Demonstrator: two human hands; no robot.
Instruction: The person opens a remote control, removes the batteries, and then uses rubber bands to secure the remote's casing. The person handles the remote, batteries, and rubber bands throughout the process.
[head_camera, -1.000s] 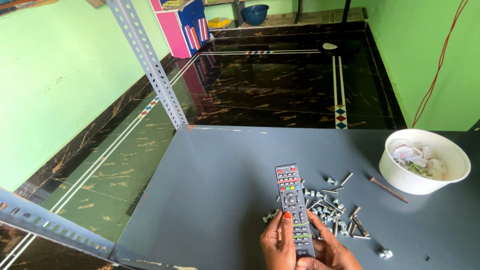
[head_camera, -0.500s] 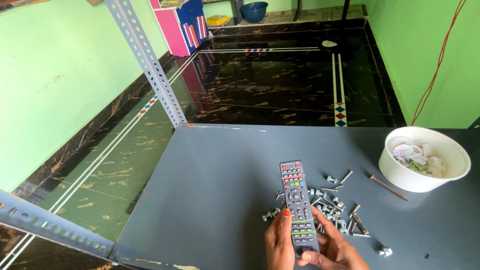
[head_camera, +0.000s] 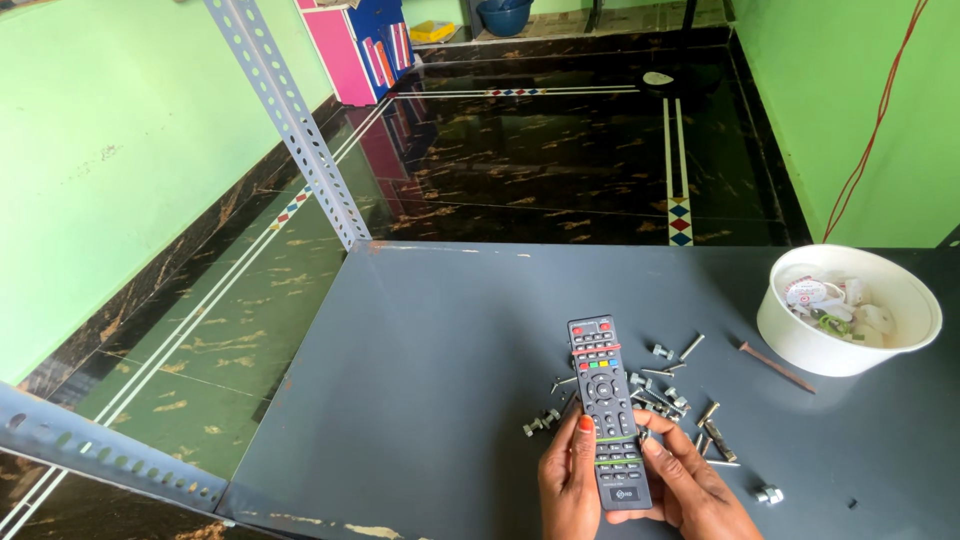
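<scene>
At the near edge of the grey table (head_camera: 420, 400), the left hand (head_camera: 568, 485) and the right hand (head_camera: 685, 490) both close around the lower end of a black remote control (head_camera: 607, 408). The left thumb lies on its left edge, the right thumb rests on the lower buttons, and the fingers curl underneath. The remote is held face up just above the tabletop, its top end pointing away from the person. Under and right beside it lies a scatter of bolts and screws (head_camera: 672, 400), partly hidden by the remote. A loose nut (head_camera: 768, 494) sits near the right hand. Farther right lie a thin brown stick (head_camera: 776, 367) and a white bowl (head_camera: 900, 340) holding small white parts. Perforated steel angle bars (head_camera: 290, 120) frame the table's left side, with dark polished floor (head_camera: 560, 160) beyond.
</scene>
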